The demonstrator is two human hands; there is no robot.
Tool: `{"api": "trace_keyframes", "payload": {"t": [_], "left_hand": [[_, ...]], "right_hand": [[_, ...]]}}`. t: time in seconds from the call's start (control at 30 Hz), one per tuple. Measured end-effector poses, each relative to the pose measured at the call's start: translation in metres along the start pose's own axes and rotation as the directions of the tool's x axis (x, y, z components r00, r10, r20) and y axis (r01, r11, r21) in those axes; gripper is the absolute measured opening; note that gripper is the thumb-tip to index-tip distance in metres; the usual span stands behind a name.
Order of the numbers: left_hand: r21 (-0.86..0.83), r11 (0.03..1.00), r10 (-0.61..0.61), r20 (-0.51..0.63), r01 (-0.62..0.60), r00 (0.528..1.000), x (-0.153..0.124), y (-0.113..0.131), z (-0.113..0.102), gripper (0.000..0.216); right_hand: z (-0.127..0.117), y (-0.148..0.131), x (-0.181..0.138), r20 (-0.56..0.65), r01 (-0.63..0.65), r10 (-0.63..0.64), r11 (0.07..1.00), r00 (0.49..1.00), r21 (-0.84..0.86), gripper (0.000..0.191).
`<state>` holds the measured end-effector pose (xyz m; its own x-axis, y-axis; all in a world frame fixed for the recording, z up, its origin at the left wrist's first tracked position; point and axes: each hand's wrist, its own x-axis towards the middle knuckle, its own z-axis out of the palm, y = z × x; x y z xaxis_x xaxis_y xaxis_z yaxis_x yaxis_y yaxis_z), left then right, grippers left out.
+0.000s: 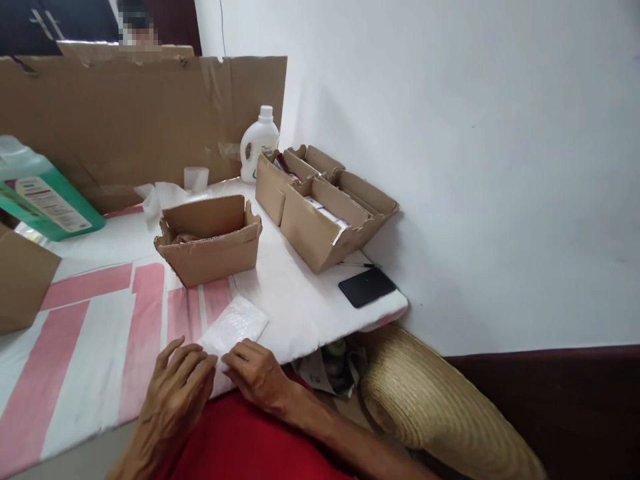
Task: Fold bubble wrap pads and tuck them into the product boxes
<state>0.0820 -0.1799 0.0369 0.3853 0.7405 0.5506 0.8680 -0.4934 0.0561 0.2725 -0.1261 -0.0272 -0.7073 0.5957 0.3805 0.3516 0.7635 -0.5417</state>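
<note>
A small white bubble-wrap pouch (234,327) lies flat at the near edge of the table. My left hand (175,390) rests on its near-left corner with fingers stretched out flat. My right hand (256,372) presses on its near edge with the fingers curled down on the pouch. An open cardboard box (210,241) stands just behind the pouch, with something dark inside it.
The table carries a white and pink cloth (100,333). Two more open cardboard boxes (325,213) sit at the back right by the wall, next to a white bottle (259,141). A black phone (367,287) lies near the right corner. A green jug (43,193) and a cardboard screen (140,113) stand behind. A straw hat (435,407) lies below.
</note>
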Motion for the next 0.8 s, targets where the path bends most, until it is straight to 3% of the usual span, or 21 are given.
{"api": "trace_keyframes", "payload": {"t": [0.07, 0.13, 0.2, 0.33, 0.5, 0.6, 0.67, 0.73, 0.8], "left_hand": [[-0.06, 0.997, -0.041, -0.029, 0.039, 0.999, 0.012, 0.004, 0.0, 0.034], [-0.093, 0.99, -0.112, -0.086, 0.104, 0.99, 0.022, 0.005, 0.002, 0.046], [-0.1, 0.982, -0.171, -0.153, 0.157, 0.973, 0.029, 0.004, 0.008, 0.052], [-0.125, 0.988, -0.106, -0.141, 0.089, 0.984, 0.032, 0.007, 0.029, 0.054], [-0.133, 0.991, -0.038, -0.026, 0.034, 0.999, 0.021, 0.009, 0.067, 0.054], [-0.027, 0.999, -0.041, 0.064, 0.042, 0.997, 0.013, 0.008, 0.09, 0.056], [0.031, 0.999, -0.041, 0.136, 0.038, 0.99, 0.01, 0.008, 0.103, 0.06], [0.052, 0.998, -0.037, 0.188, 0.027, 0.981, 0.007, 0.009, 0.112, 0.063], [0.049, 0.998, -0.04, 0.22, 0.03, 0.975, 0.004, 0.009, 0.118, 0.063]], "right_hand": [[0.002, -0.003, -0.012, -0.093, -0.211, 0.238, 0.948, 0.967, 0.237, 0.029], [-0.001, -0.001, -0.018, -0.098, -0.388, 0.475, 0.807, 0.874, 0.445, 0.03], [-0.007, 0.003, -0.016, -0.063, -0.48, 0.615, 0.67, 0.786, 0.566, 0.03], [-0.016, 0.012, -0.003, -0.021, -0.526, 0.712, 0.538, 0.702, 0.659, 0.032], [-0.013, 0.022, 0.002, 0.034, -0.502, 0.749, 0.409, 0.662, 0.762, 0.024], [-0.009, 0.027, -0.003, 0.003, -0.516, 0.769, 0.426, 0.639, 0.743, 0.022], [-0.011, 0.027, -0.005, -0.067, -0.563, 0.778, 0.509, 0.625, 0.651, 0.021], [-0.016, 0.024, -0.006, -0.22, -0.618, 0.751, 0.644, 0.622, 0.452, 0.029], [-0.024, 0.021, -0.004, -0.373, -0.639, 0.655, 0.747, 0.657, 0.185, 0.042]]}}
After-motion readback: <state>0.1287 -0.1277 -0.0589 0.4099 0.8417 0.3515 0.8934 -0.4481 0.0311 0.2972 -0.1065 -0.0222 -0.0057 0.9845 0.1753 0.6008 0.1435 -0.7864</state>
